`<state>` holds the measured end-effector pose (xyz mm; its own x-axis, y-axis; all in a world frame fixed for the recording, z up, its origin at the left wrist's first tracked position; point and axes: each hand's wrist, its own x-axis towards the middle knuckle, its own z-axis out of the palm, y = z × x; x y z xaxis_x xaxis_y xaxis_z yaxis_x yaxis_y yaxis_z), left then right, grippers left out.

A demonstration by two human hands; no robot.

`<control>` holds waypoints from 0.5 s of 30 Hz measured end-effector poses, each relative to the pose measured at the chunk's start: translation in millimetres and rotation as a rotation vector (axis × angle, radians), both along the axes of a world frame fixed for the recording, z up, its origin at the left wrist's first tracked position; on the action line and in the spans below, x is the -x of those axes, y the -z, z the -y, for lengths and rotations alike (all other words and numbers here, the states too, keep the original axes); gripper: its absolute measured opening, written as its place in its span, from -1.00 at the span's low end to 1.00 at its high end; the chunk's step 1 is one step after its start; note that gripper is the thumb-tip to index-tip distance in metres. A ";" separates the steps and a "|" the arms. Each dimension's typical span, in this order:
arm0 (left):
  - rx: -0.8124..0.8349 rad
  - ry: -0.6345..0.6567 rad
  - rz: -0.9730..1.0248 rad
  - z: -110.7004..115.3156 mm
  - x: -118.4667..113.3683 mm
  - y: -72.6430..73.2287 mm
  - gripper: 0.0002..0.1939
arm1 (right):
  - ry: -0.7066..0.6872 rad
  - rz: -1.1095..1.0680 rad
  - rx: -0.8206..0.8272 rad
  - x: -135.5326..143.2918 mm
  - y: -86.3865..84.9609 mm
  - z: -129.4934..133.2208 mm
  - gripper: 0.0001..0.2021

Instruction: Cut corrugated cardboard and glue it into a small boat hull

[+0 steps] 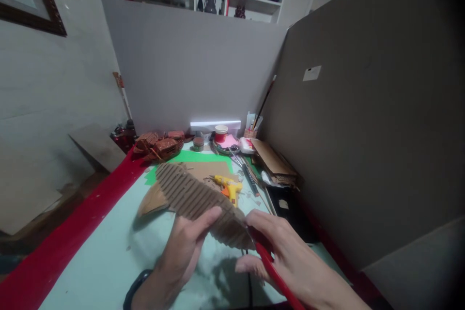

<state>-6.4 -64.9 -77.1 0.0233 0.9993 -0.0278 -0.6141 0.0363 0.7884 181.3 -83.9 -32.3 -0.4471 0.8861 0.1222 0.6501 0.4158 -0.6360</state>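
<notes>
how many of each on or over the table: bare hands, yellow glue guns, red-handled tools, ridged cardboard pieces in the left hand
Bare hands: 2, the left hand and the right hand
Yellow glue gun: 1
Red-handled tool: 1
Ridged cardboard piece in the left hand: 1
Total: 5

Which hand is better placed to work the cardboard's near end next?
Right hand, likely: it holds the red-handled tool, its metal part at that end. The left hand grips the cardboard, thumb on top, so seems better for steadying.
</notes>
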 end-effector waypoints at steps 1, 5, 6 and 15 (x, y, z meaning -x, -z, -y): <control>0.002 0.002 0.000 0.0 -0.2 0.4 -0.58 | -0.003 0.013 0.003 0.8 -0.2 -1.6 -0.56; 0.034 0.009 0.014 -1.6 -0.4 2.2 -0.65 | 0.018 0.038 -0.017 0.3 6.3 -4.6 -0.52; 0.043 0.005 0.019 -1.9 -0.5 2.4 -0.65 | 0.031 0.040 -0.025 -0.3 8.2 -4.3 -0.52; 0.059 0.000 0.067 -0.8 -2.0 1.8 -0.27 | 0.032 0.018 -0.037 -3.8 6.7 -0.5 -0.48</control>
<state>-4.4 -64.1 -79.0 0.0275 0.9960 -0.0854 -0.6653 0.0820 0.7421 185.1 -83.4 -39.0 -0.4215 0.8948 0.1472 0.6746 0.4179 -0.6086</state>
